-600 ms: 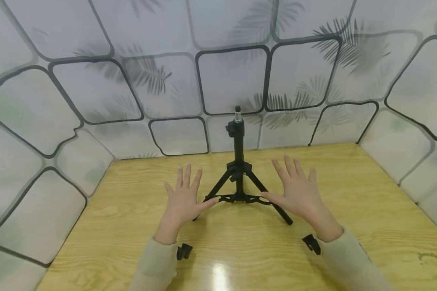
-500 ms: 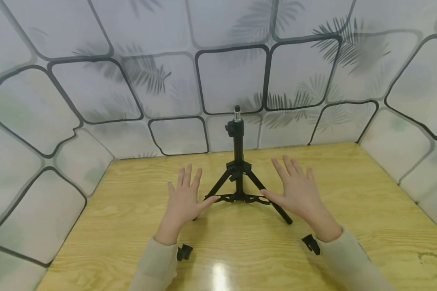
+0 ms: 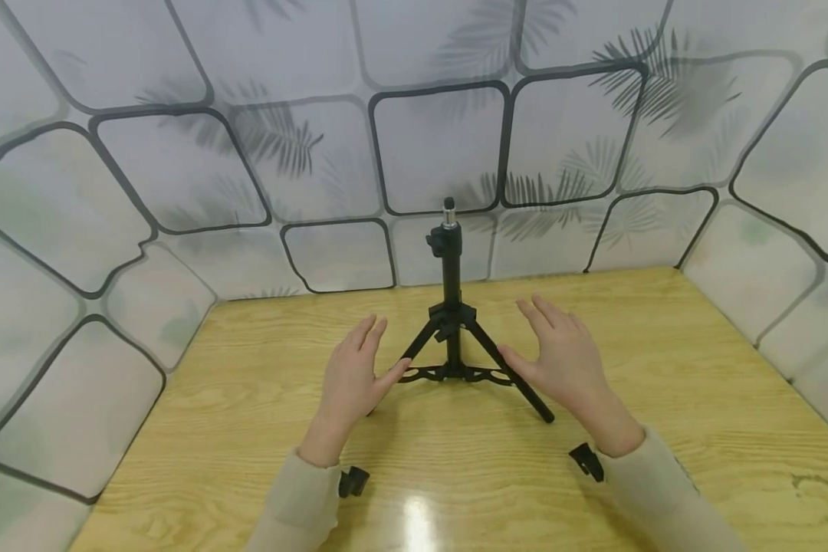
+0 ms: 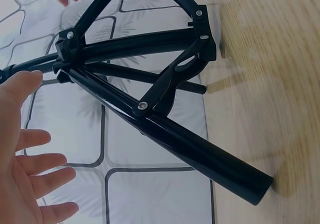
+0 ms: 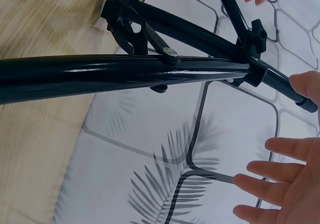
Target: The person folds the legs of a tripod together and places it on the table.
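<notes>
A black tripod stand (image 3: 451, 276) is upright on the wooden table, its legs spread and a silver stud with a black tip on top. My left hand (image 3: 350, 383) is held beside its left leg, thumb toward the stand. On the other side, my right hand (image 3: 564, 360) hovers by the right leg, thumb pointing inward. Both hands are empty, with relaxed fingers. In the left wrist view a leg (image 4: 200, 154) and a riveted brace show close up, clear of the left hand's fingers. The right wrist view has a leg (image 5: 100, 76) apart from the right hand's fingers.
The wood-grain table (image 3: 441, 475) ends at a patterned back wall (image 3: 331, 169), with side walls left and right. A small black clip (image 3: 353, 481) sits at the left cuff and another black clip (image 3: 586, 461) at the right cuff.
The fingers of both hands were spread wide and have drawn closer together. My left hand has turned and shifted slightly right toward the stand. The tripod stand has stayed in place.
</notes>
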`<action>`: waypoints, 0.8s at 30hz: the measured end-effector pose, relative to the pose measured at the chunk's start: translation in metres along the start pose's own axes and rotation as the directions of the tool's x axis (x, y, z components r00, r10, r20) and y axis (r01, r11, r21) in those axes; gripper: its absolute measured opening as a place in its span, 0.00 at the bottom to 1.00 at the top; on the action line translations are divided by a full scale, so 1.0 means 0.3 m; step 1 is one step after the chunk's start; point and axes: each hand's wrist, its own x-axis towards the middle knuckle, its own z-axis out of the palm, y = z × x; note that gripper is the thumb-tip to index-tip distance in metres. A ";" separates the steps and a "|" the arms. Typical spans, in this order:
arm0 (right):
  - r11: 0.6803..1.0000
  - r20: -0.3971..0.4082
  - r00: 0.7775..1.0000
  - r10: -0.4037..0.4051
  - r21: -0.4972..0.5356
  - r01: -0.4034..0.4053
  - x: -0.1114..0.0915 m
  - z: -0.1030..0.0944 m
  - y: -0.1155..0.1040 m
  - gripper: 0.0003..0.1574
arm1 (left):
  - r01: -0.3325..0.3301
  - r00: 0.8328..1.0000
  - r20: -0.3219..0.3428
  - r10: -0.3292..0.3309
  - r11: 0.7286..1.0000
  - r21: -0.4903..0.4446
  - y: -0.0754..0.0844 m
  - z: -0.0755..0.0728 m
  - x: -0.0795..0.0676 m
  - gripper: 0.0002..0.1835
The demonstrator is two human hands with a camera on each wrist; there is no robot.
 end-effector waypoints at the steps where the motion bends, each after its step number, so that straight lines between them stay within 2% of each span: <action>1: 1.000 -0.009 1.000 0.000 0.013 0.000 0.002 0.002 0.001 0.41 | 0.000 1.000 -0.006 0.000 1.000 -0.013 0.001 -0.001 0.001 0.33; 6: 0.991 -0.060 0.998 0.009 0.131 -0.001 0.030 -0.005 -0.002 0.38 | 0.075 0.997 -0.002 -0.076 0.988 -0.133 0.004 -0.003 0.006 0.29; 9: 0.978 -0.107 0.994 0.000 0.208 0.023 0.059 -0.024 -0.014 0.36 | 0.127 0.992 0.006 -0.129 0.963 -0.240 0.003 -0.001 0.009 0.27; 14: 0.961 -0.161 0.987 -0.029 0.268 0.072 0.108 -0.063 -0.038 0.34 | 0.164 0.985 0.021 -0.169 0.910 -0.380 0.003 0.005 0.009 0.25; 17: 0.954 -0.185 0.982 -0.043 0.286 0.095 0.135 -0.083 -0.052 0.32 | 0.186 0.982 0.045 -0.184 0.890 -0.416 0.004 0.012 0.007 0.24; 24: 0.935 -0.248 0.966 -0.078 0.319 0.158 0.193 -0.123 -0.084 0.31 | 0.213 0.977 0.105 -0.186 0.875 -0.435 -0.004 0.041 -0.008 0.24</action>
